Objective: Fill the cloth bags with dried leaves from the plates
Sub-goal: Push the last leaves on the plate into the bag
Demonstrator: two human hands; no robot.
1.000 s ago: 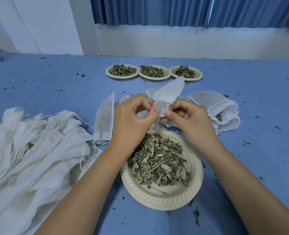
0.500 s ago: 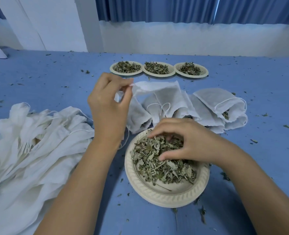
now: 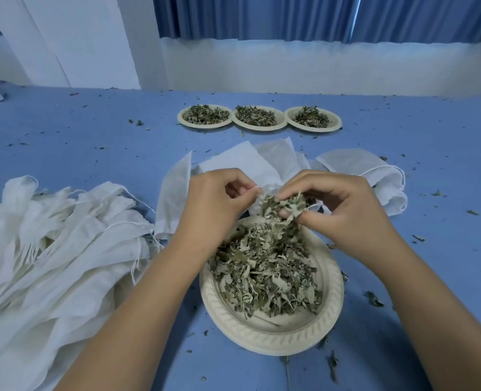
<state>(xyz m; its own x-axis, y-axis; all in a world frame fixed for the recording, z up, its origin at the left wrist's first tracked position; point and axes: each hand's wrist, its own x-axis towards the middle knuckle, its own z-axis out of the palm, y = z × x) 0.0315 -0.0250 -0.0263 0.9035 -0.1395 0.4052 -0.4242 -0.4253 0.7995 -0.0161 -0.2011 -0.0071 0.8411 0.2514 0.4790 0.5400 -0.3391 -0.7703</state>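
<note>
The left hand [image 3: 214, 204] pinches the rim of a white cloth bag [image 3: 242, 162] between thumb and curled fingers. It holds the bag's mouth just over the far edge of the near plate [image 3: 262, 340]. The right hand [image 3: 343, 213] has its fingers bunched round a tuft of dried leaves [image 3: 281, 206], right at that mouth. The hands hide the opening, so I cannot tell how wide it gapes.

To my eye the job now is getting the tuft inside cleanly. The left hand would do well to pull the rim taut and tip the mouth toward the right hand. The right fingers should go well past the rim before they loosen, or the brittle bits will spill. Working above the plate is sensible, since strays drop back onto the heap; the crumbs [image 3: 373, 299] on the blue table [image 3: 92, 142] show how easily it scatters.

A pile of empty bags [image 3: 50, 244] lies to the left, filled bags [image 3: 374, 176] to the right, and three more plates [image 3: 259, 119] sit at the far side.
</note>
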